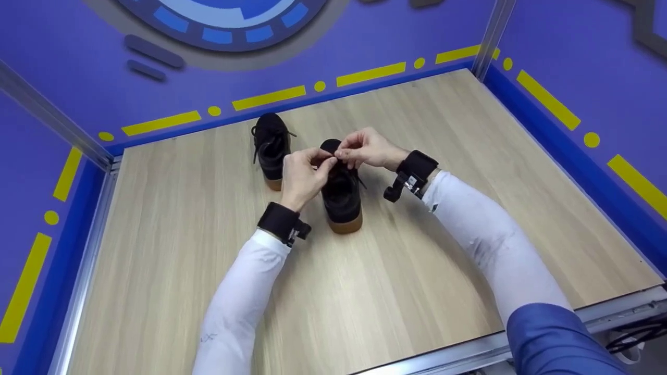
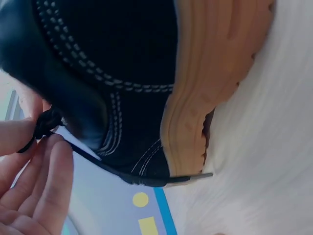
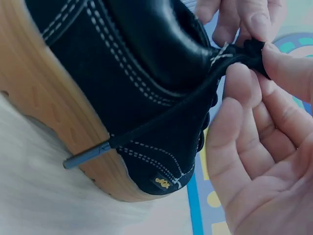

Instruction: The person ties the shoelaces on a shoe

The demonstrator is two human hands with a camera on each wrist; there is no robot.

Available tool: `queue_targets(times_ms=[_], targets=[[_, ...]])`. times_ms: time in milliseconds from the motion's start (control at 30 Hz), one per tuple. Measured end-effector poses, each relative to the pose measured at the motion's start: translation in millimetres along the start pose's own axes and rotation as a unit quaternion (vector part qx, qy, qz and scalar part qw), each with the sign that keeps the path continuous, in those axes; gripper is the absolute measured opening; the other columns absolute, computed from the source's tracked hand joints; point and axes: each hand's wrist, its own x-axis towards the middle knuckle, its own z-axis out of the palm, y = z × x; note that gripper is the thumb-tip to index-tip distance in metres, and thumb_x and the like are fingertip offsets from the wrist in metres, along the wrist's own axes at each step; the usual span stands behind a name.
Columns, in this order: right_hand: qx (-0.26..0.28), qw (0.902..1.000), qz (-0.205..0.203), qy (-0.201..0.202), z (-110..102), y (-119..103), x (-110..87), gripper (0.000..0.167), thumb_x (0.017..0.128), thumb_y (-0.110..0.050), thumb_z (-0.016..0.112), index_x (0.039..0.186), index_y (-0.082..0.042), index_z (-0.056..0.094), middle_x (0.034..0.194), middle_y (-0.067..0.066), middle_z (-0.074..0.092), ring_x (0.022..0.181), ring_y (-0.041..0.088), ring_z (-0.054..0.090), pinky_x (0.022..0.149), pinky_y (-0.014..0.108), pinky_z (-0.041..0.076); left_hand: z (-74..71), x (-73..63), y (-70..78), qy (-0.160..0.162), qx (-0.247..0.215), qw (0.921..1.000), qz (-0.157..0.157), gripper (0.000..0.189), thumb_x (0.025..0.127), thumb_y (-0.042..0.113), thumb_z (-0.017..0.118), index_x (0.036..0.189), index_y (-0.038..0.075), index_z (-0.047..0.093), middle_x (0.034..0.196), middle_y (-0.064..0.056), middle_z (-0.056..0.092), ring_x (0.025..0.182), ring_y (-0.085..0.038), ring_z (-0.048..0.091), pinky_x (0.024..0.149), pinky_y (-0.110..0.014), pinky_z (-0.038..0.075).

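Observation:
A black shoe (image 1: 341, 203) with a tan sole and pale stitching stands upright on the wooden table, toe pointing away. At its lacing my left hand (image 1: 305, 174) pinches the black shoelace (image 2: 102, 164) between thumb and fingertips. Close against it, my right hand (image 1: 372, 150) also pinches the lace, thumb over the fingers, as the right wrist view shows. One lace end (image 3: 88, 154) with a dark tip hangs down the shoe's side towards the sole. The fingers hide part of the lace, so its knot or loop is unclear.
A matching black shoe (image 1: 271, 156) stands to the left and slightly farther back, its laces out at both sides. Blue-purple panels (image 1: 365, 47) with yellow marks wall the table (image 1: 417, 271) at the back and sides. A metal rail (image 1: 448, 359) runs along the front edge.

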Motion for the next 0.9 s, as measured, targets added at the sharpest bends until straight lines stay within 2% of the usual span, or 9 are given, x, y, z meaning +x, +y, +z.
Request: queue_targets(times_ms=[200, 367, 533, 733, 833, 900], targets=[[-0.017, 0.9981, -0.042, 0.043, -1.8, -3.2, -4.3, 0.017, 0.095, -0.013, 0.078, 0.101, 0.003, 0.081, 0.075, -0.002, 0.076, 0.063, 0.013, 0.069, 0.056, 0.023, 0.055, -4.9, -0.7, 1.9, -0.016, 0.039, 0.9989, -0.017, 0.011, 0.091, 0.022, 0.08, 0.088, 0.012, 0.081, 0.08, -0.001, 0.079, 0.069, -0.016, 0.071, 0.066, -0.035, 0.054], [-0.028, 0.9956, -0.062, 0.064, -1.7, -2.6, -7.1, 0.017, 0.093, -0.012, 0.08, 0.098, 0.004, 0.082, 0.072, -0.003, 0.076, 0.06, 0.014, 0.068, 0.054, 0.023, 0.053, -8.8, -2.8, 2.0, -0.04, 0.038, 0.9978, -0.037, 0.012, 0.092, 0.022, 0.079, 0.086, 0.012, 0.08, 0.077, 0.0, 0.077, 0.066, -0.016, 0.067, 0.063, -0.032, 0.049], [-0.016, 0.9951, -0.056, 0.08, -2.3, 2.4, -9.8, 0.018, 0.092, -0.011, 0.081, 0.098, 0.006, 0.081, 0.071, -0.002, 0.076, 0.059, 0.013, 0.068, 0.054, 0.022, 0.052, -11.1, -5.3, -0.7, -0.06, 0.011, 0.9963, -0.06, 0.011, 0.091, 0.019, 0.078, 0.083, 0.011, 0.077, 0.075, -0.001, 0.076, 0.065, -0.013, 0.063, 0.062, -0.028, 0.045], [0.017, 0.9945, -0.041, 0.094, -3.5, 10.8, -17.2, 0.02, 0.091, -0.008, 0.081, 0.101, 0.01, 0.079, 0.071, -0.002, 0.076, 0.059, 0.014, 0.069, 0.057, 0.024, 0.057, -14.6, -7.0, -5.4, -0.086, -0.018, 0.9925, -0.085, 0.013, 0.092, 0.017, 0.077, 0.081, 0.009, 0.076, 0.074, -0.001, 0.076, 0.063, -0.01, 0.061, 0.061, -0.024, 0.043], [0.03, 0.9936, -0.047, 0.099, -3.1, 15.5, -20.7, 0.022, 0.092, -0.005, 0.08, 0.102, 0.014, 0.077, 0.072, -0.003, 0.076, 0.06, 0.013, 0.068, 0.06, 0.023, 0.058, -17.4, -8.2, -8.4, -0.101, -0.044, 0.9882, -0.106, 0.012, 0.093, 0.014, 0.076, 0.082, 0.008, 0.076, 0.076, -0.003, 0.078, 0.063, -0.013, 0.066, 0.059, -0.022, 0.047], [0.04, 0.9923, -0.052, 0.105, -2.8, 19.4, -22.7, 0.022, 0.092, -0.002, 0.078, 0.103, 0.017, 0.076, 0.072, -0.002, 0.076, 0.061, 0.011, 0.067, 0.061, 0.022, 0.058, -18.7, -9.0, -10.8, -0.117, -0.08, 0.9815, -0.129, 0.013, 0.095, 0.012, 0.074, 0.083, 0.006, 0.075, 0.077, -0.006, 0.079, 0.066, -0.019, 0.072, 0.058, -0.022, 0.053]])
